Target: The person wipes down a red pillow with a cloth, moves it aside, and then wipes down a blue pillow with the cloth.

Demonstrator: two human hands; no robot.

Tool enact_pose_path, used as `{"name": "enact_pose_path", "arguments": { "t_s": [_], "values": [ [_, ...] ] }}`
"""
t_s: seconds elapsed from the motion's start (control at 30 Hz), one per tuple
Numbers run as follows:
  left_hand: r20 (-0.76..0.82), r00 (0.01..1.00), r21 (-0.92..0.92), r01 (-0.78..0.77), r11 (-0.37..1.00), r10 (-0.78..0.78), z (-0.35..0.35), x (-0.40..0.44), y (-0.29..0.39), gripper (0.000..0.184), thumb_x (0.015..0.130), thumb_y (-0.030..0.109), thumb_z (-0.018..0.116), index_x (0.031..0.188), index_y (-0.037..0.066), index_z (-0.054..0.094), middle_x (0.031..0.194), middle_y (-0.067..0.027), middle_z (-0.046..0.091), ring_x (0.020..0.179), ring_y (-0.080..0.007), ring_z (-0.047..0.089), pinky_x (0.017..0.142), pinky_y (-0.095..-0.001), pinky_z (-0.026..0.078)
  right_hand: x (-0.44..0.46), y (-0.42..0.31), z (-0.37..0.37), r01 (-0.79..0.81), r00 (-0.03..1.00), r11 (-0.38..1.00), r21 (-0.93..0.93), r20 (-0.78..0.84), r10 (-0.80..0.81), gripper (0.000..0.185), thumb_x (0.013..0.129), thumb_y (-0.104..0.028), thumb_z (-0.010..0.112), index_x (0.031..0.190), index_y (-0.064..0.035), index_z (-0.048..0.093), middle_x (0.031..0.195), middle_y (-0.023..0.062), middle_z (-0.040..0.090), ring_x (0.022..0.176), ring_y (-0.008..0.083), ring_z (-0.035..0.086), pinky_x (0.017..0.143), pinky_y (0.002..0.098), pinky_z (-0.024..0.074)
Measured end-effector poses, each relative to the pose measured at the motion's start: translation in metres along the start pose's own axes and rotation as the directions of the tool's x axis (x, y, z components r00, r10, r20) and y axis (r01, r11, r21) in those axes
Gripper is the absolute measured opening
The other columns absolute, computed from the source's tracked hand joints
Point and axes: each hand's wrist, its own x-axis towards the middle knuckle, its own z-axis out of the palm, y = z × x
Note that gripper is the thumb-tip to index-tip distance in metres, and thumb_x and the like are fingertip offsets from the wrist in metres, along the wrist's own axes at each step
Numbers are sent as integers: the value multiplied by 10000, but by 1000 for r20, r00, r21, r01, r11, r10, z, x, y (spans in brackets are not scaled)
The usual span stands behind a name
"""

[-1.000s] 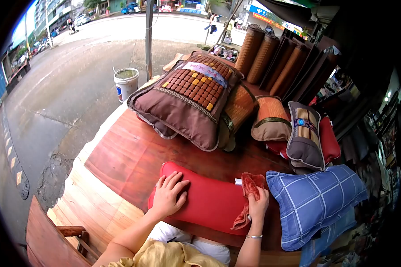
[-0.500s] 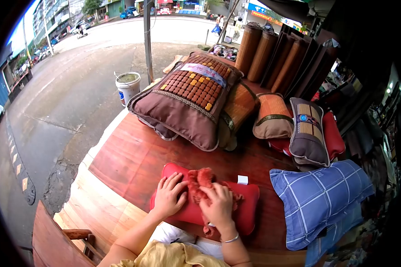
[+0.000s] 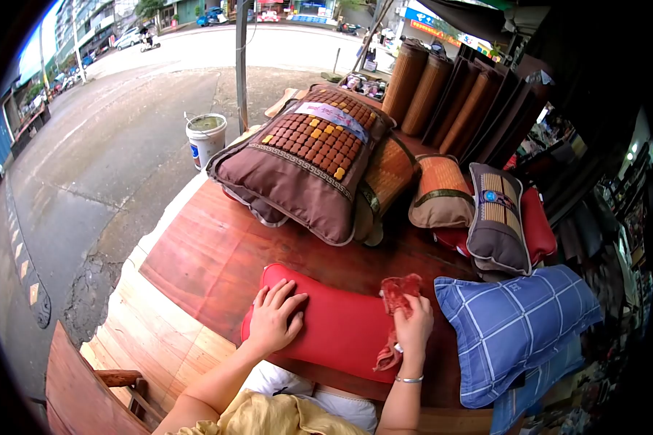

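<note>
A red pillow (image 3: 341, 319) lies on the dark wooden table near its front edge. My left hand (image 3: 274, 317) rests flat on the pillow's left end, fingers spread, holding nothing. At the pillow's right end, my right hand (image 3: 413, 322) grips a reddish-brown cloth (image 3: 397, 291), which hangs over that end and partly covers it. The right palm is hidden from view. A blue checked pillow (image 3: 515, 330) lies just right of my right hand.
Large brown pillows (image 3: 290, 174) are stacked behind the red pillow. Smaller pillows (image 3: 497, 217) lie at the back right, below upright rolled mats (image 3: 428, 94). A white bucket (image 3: 206, 141) stands beyond the table's left edge, near a post. A wooden chair (image 3: 87, 384) is at the lower left.
From the middle of the red pillow, my right hand has moved with the cloth to its right end. My left hand has stayed in place.
</note>
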Motion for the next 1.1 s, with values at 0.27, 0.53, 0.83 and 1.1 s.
{"name": "enact_pose_path", "arguments": {
  "t_s": [0.27,0.53,0.83,1.1],
  "values": [
    [4,1000,18,10,1000,-10,2,-2,-5,419,820,219,650,1237,175,646,1384,-137,551,1348,-308,462,1125,-523,315,-23,-110,20,369,915,917,151,115,-387,320,763,-191,689,1083,-174,701,1108,97,607,1022,306,560,872,455,440],
    [26,1000,-7,-8,1000,8,-1,0,-2,423,822,227,654,1242,177,643,1392,-131,547,1352,-306,460,1125,-527,314,5,-7,9,5,999,991,132,33,-9,286,779,-163,656,1056,-106,699,1090,126,631,1025,359,598,878,479,478],
    [1,1000,-34,8,999,-8,-1,-2,0,421,801,191,646,1220,150,655,1388,-146,550,1353,-325,458,1132,-533,305,-5,-7,-1,-17,1000,1000,12,-1,17,311,783,-167,653,1090,-138,689,1124,112,610,1041,363,573,881,507,455],
    [-2,1000,-9,4,1000,-4,1,-2,-5,410,819,209,653,1227,166,648,1375,-140,556,1343,-310,469,1121,-523,322,-46,-119,9,375,906,914,151,148,-396,357,741,-181,718,1098,-179,706,1143,117,590,1047,317,551,894,457,430]
  ]
}}
